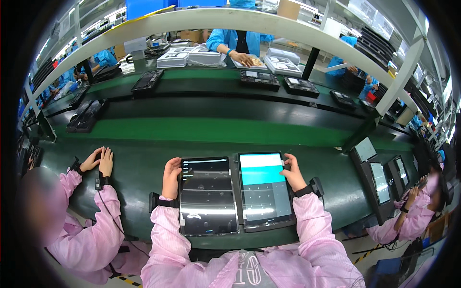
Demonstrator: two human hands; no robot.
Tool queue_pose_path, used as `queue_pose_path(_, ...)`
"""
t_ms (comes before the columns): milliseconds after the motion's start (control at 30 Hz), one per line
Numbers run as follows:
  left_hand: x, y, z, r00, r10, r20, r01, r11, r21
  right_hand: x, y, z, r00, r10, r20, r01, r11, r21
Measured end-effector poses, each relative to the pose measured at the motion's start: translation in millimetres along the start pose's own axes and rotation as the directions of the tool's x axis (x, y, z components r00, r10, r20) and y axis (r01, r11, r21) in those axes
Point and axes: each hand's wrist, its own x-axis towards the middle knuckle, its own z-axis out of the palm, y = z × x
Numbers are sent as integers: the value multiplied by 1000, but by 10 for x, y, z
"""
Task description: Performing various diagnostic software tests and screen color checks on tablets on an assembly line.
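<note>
Two tablets lie side by side in front of me on the green bench. The left tablet (207, 197) has a dark screen with a few small lines at its top left and ceiling lights reflected in it. My left hand (171, 177) is closed around its upper left edge. The right tablet (265, 192) is lit white, turquoise and grey, and lies on a dark tray (286, 222). At its upper right edge my right hand (294, 174) grips it, thumb at the front. The fingers behind both edges are partly hidden. Black straps circle both my wrists.
To the left, a co-worker's hands (103, 162) rest on the green bench (134, 168). More tablets (380, 182) stand at the right near another person in pink. Beyond runs a conveyor (192, 110) with dark trays (146, 82). A white frame beam (201, 21) arches overhead.
</note>
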Motion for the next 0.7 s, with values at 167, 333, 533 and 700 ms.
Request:
queue_pose_path(167,-4,4,-6,1000,-11,12,11,999,47,-88,-27,53,988,-152,-38,115,867,-485)
queue_pose_path(333,-4,-3,-5,1000,-3,30,3,1000,4,-27,-11,3,1000,12,-2,-12,997,82)
queue_pose_path(533,-5,44,15,999,-14,29,12,998,69,-38,70,-22,1000,26,0,-26,999,32)
queue_pose_path(700,-14,100,67,997,-21,79,15,997,75,-50,31,-8,1000,26,-4,-25,999,47)
